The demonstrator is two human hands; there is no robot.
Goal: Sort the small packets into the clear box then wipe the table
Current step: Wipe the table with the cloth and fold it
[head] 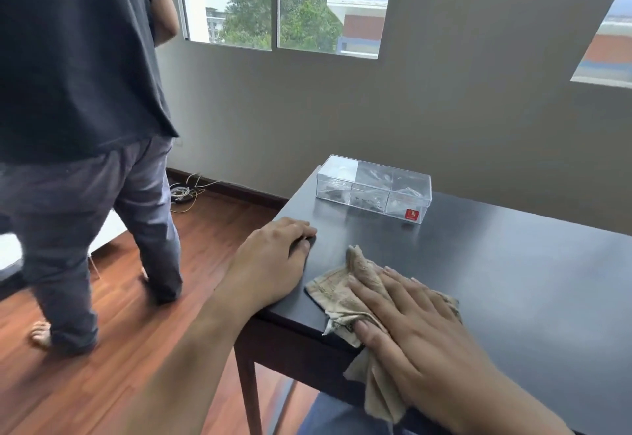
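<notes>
A clear plastic box (373, 188) with three compartments and a red sticker stands near the far left corner of the dark table (513, 263). Small packets show dimly inside it. My right hand (407, 325) lies flat on a beige cloth (342, 292), pressing it onto the table near the front left corner; part of the cloth hangs over the front edge. My left hand (273, 263) rests palm down on the table's left edge, fingers apart, holding nothing.
Another person (78, 127) in a dark shirt and grey trousers stands on the wooden floor to the left of the table, facing the window. Loose cables (184, 192) lie on the floor by the wall. A grey wall runs behind the table.
</notes>
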